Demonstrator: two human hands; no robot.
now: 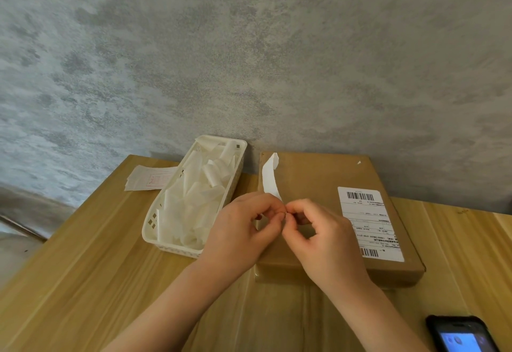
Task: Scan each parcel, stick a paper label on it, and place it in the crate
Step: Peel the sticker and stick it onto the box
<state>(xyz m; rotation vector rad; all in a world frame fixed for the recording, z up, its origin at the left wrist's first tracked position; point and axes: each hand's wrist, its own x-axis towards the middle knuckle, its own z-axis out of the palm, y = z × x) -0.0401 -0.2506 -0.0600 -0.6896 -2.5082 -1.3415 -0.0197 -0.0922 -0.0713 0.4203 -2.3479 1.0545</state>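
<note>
Both your hands' fingers (279, 213) pinch the paper label (271, 177) above the parcel (313, 185); peeling carelessly could tear or curl it.

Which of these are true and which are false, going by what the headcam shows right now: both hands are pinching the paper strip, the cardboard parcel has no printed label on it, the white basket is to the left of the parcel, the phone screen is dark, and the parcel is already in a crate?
1. Both hands pinch the paper strip. True: the left hand and right hand meet at its lower end.
2. The cardboard parcel has no printed label. False: a barcode label is stuck on its right part.
3. The white basket sits left of the parcel. True.
4. The phone screen is dark. False: it is lit.
5. The parcel is already in a crate. False: it lies flat on the wooden table.
</note>
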